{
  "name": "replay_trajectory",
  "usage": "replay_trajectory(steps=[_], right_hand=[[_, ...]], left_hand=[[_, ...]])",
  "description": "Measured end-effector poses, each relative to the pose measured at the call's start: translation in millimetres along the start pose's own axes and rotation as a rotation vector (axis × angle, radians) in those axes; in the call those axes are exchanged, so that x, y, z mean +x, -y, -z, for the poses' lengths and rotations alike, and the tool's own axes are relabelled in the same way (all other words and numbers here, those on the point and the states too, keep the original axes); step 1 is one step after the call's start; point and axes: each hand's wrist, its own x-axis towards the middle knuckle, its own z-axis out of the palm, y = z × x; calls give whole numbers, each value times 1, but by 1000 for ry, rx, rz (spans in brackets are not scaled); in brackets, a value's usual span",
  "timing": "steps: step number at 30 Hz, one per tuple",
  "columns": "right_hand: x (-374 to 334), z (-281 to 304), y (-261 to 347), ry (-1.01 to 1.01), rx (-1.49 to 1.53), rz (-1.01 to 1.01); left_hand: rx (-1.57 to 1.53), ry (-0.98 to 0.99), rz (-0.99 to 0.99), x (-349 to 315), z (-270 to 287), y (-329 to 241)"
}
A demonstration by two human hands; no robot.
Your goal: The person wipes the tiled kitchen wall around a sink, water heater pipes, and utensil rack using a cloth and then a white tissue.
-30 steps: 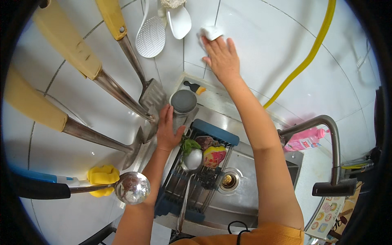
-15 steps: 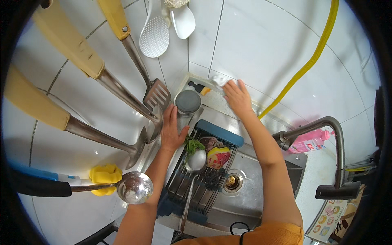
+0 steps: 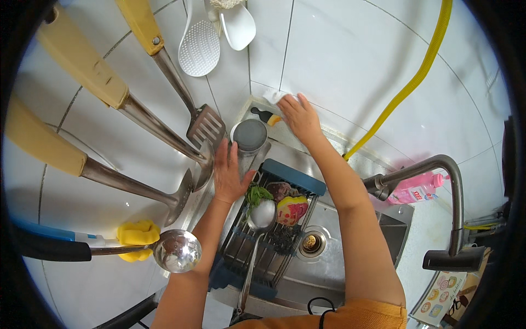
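My right hand point(image 3: 300, 118) reaches to the foot of the tiled wall, pressing a crumpled white cloth point(image 3: 275, 96) there under its fingertips. My left hand point(image 3: 229, 176) rests on the sink's left ledge with fingers stretched out and nothing in them. Its fingertips are at the side of a round container with a grey top point(image 3: 250, 135). Between the hands, on the back ledge, lies a small black-handled brush point(image 3: 267, 116) with yellowish bristles.
A drying rack point(image 3: 293, 176) spans the sink point(image 3: 334, 263), holding a large spoon point(image 3: 262, 216), green leaves and a colourful sponge point(image 3: 292, 210). Spatulas point(image 3: 207, 126) and a ladle point(image 3: 177, 251) hang at left. A faucet point(image 3: 446, 164) and pink bottle point(image 3: 415, 189) stand at right.
My right hand has slid left along the foot of the wall, taking the white cloth with it. My left hand stays beside the container; the view has shifted slightly.
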Motion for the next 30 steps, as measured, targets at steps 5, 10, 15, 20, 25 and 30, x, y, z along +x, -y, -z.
replay_trajectory(steps=[5,10,15,20,25,30], right_hand=[[-25,9,11,112,122,-108],[-67,17,-7,91,126,-242],[-127,39,-4,176,207,-572],[-106,57,3,-1,316,-780],[-78,46,4,26,328,-838],[-54,27,25,87,366,-601]], left_hand=[[77,32,-158,0,-3,2],[151,127,-182,1,-3,-1],[113,93,-124,2,-2,-1],[107,73,-140,3,-5,-1],[100,61,-114,4,-4,-4],[100,42,-116,3,-8,0]])
